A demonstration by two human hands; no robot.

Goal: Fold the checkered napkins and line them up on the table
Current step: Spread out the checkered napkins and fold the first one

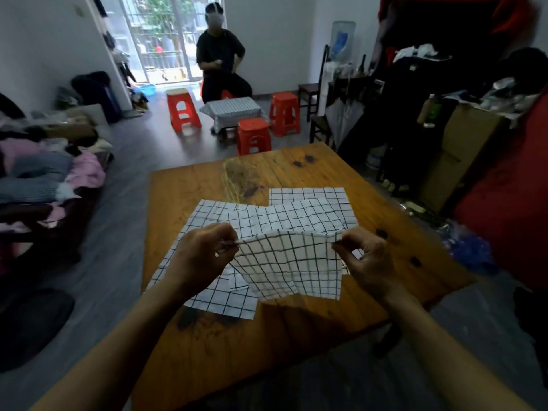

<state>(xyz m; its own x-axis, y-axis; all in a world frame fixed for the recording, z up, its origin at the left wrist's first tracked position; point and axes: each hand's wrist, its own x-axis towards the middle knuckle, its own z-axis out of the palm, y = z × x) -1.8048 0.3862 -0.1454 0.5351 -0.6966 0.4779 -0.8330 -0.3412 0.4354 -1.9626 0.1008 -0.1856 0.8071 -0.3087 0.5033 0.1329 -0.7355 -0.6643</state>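
Observation:
Both hands hold one white napkin with a black grid (pixel 292 265) up above the wooden table (pixel 207 345). My left hand (pixel 201 253) pinches its upper left corner. My right hand (pixel 366 258) pinches the upper right corner. The cloth hangs slack between them, its lower edge near the table. Beneath it lie other checkered napkins: a large one spread flat on the left (pixel 207 215), one in the middle (pixel 296 216), and one farther back on the right (pixel 308 193). They overlap one another.
Several red plastic stools (pixel 253 134) and a small cloth-covered table (pixel 231 109) stand beyond the table; a person in black (pixel 221 60) sits there. Piled clothes (pixel 47 173) lie to the left. Dark chairs and cardboard boxes (pixel 456 149) crowd the right.

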